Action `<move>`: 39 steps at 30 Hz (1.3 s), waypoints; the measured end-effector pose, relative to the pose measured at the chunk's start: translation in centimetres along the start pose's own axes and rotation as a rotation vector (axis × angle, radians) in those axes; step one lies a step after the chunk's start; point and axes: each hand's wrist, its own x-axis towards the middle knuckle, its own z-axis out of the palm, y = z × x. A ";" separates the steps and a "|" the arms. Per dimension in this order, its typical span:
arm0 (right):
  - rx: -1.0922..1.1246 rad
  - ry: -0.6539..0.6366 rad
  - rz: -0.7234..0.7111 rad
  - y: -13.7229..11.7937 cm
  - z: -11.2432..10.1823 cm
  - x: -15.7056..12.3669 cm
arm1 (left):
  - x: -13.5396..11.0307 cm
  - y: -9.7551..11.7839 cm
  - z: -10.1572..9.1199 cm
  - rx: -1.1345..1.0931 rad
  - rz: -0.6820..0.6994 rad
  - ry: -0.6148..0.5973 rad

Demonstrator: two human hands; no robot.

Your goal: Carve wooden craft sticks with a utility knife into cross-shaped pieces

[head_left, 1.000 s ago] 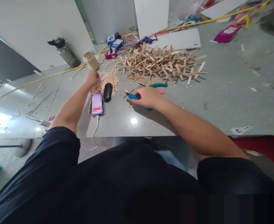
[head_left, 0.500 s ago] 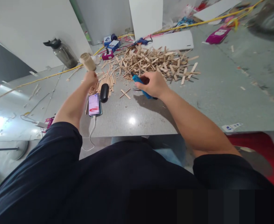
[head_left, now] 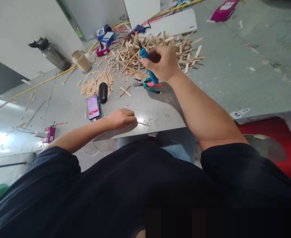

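Observation:
My left hand (head_left: 122, 119) is low over the table's near edge, its fingers closed on a wooden craft stick (head_left: 143, 124) that juts out to the right. Raised in front of the big stick pile, my right hand (head_left: 165, 62) grips a blue pen-shaped tool (head_left: 149, 67) with a dark nozzle pointing up and away. Beneath that hand lie green-handled pliers (head_left: 152, 89), beside something pink (head_left: 155, 84). Two craft sticks crossed in an X (head_left: 125, 91) rest on the table between the hands.
Behind is a heap of crossed craft sticks (head_left: 127, 54); loose sticks (head_left: 93, 86) lie left of it. Nearby are a black case (head_left: 103, 93), a phone (head_left: 93, 107) on a cable, a jar (head_left: 82, 61) and a dark bottle (head_left: 54, 54). A yellow cord (head_left: 43, 82) crosses the table.
My left hand has come from the loose sticks to the near edge with a stick in it. My right hand has lifted the blue tool, uncovering more of the pliers. The view has shifted.

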 end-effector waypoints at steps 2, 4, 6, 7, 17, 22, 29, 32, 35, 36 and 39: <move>-0.012 -0.006 0.013 -0.3 -0.1 -0.2 | 1.8 0.5 0.5 0.011 0.023 0.027; -0.018 -0.027 0.021 -0.7 -0.2 -0.3 | 4.0 -0.3 -0.1 0.042 -0.020 0.117; -0.021 -0.049 0.025 -0.9 -0.2 -0.4 | 5.9 -1.7 -1.5 0.078 -0.106 0.237; -0.023 -0.057 0.027 -1.0 -0.2 -0.5 | 6.5 -2.4 -2.3 0.092 -0.146 0.296; -0.033 -0.083 0.037 -1.9 -0.9 -1.0 | -2.7 -0.2 -0.9 -0.050 0.221 -0.031; -0.039 -0.099 0.020 -1.7 -0.6 -1.0 | -2.5 -3.0 -0.1 0.092 -0.037 0.161; -0.025 -0.094 -0.012 -0.2 0.3 -0.3 | -0.9 -5.4 -1.4 0.208 -0.248 0.369; -0.014 -0.082 -0.018 0.4 1.0 0.3 | -2.5 -4.8 -1.3 0.191 -0.132 0.214; 0.003 -0.094 -0.040 0.6 1.4 0.3 | -3.7 -5.1 -1.7 0.241 -0.201 0.202; 0.005 -0.101 -0.046 0.5 1.5 0.2 | -3.8 -5.5 -2.0 0.263 -0.253 0.218; 0.007 -0.121 -0.060 0.4 1.6 -0.1 | -3.2 -6.7 -3.0 0.305 -0.437 0.296</move>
